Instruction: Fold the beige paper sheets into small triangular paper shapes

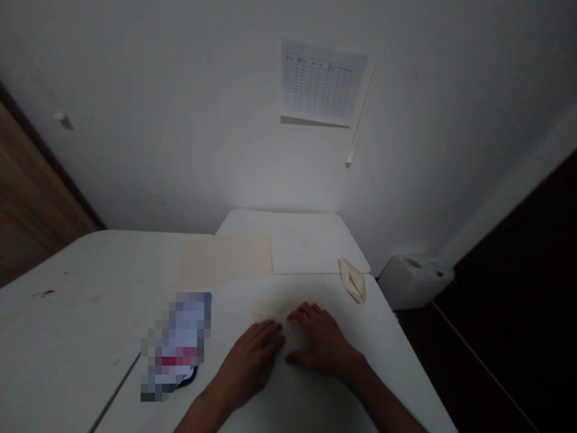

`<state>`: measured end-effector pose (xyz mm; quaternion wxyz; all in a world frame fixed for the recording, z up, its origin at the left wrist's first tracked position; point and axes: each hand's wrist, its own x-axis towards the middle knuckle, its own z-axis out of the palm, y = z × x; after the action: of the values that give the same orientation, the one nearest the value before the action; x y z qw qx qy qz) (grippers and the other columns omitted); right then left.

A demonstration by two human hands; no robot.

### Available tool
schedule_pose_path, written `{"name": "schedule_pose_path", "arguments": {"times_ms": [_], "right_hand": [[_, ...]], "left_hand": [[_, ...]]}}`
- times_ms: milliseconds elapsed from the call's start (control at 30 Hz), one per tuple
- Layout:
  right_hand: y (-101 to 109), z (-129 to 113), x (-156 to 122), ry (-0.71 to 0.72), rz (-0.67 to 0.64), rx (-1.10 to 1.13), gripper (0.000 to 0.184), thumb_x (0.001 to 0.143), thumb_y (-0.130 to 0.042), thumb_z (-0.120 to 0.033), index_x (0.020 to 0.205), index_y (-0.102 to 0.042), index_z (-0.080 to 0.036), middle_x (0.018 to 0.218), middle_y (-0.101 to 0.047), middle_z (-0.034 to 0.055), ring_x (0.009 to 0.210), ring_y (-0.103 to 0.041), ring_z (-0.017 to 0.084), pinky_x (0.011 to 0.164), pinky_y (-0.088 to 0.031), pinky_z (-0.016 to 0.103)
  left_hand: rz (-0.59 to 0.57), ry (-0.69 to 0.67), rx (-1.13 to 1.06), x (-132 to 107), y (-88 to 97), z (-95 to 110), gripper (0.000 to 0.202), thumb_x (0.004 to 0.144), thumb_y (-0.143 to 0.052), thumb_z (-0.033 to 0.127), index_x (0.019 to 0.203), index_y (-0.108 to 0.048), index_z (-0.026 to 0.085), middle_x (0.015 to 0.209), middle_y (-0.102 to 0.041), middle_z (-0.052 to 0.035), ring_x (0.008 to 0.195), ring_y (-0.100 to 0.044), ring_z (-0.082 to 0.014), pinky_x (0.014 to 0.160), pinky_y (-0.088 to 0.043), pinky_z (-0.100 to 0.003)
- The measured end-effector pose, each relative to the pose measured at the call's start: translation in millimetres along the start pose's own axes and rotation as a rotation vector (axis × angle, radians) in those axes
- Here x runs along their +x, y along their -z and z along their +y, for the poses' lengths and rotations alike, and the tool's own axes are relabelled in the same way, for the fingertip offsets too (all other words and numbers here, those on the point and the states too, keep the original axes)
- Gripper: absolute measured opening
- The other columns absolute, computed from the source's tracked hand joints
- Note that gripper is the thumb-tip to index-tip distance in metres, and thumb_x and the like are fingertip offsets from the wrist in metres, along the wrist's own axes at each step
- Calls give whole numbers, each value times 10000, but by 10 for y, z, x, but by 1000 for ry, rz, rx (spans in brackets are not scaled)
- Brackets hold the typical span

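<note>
A thin cream sheet of paper point(265, 308) lies on the white table, partly covered by my hands. My left hand point(259, 349) rests at its near left edge, with bent fingers held together and the thumb close beneath them, pressing on the paper. Over the right part of the sheet is my right hand point(322, 337), its fingertips touching down and its thumb spread well apart. How the paper runs under the fingers is hard to make out in the dim light. Beyond my right hand sits a small folded piece of cream paper point(353, 280).
Another flat cream sheet point(225, 258) lies at the back, across a table joint. A phone-like object with a blurred screen point(180, 337) lies left of my hands. A white plastic container point(412, 279) stands past the table's right edge. A printed chart point(322, 84) hangs on the wall.
</note>
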<state>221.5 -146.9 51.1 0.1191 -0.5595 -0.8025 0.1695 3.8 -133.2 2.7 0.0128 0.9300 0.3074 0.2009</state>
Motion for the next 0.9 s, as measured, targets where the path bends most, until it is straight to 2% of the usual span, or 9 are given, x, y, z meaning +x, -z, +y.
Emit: {"name": "schedule_pose_path", "arguments": {"times_ms": [200,533,900], "right_hand": [[-6,0,-16,13,10,-11,722,630,-765,-517,1270,-520,-292,1279,-514,57,1156,-449,292,999,-330,421],[14,-9,-15,12,-40,-68,745,677,-714,-557,1338,-480,-304,1357,-463,77,1206,-416,323,999,-326,442],[43,-14,35,41,-63,-90,784,658,-720,-565,1351,-466,-299,1310,-488,83,1158,-446,316,988,-357,452]], "left_hand": [[8,-13,-8,0,5,-11,389,839,-526,89,1190,-618,231,1290,-592,-101,1205,-530,-290,965,-493,-497],[-41,-5,23,5,-1,-18,401,836,-547,93,1207,-610,231,1308,-582,-108,1204,-532,-304,964,-489,-519],[-25,-26,45,7,-12,-14,401,819,-547,77,1186,-614,226,1291,-590,-106,1192,-535,-301,952,-493,-513]]}}
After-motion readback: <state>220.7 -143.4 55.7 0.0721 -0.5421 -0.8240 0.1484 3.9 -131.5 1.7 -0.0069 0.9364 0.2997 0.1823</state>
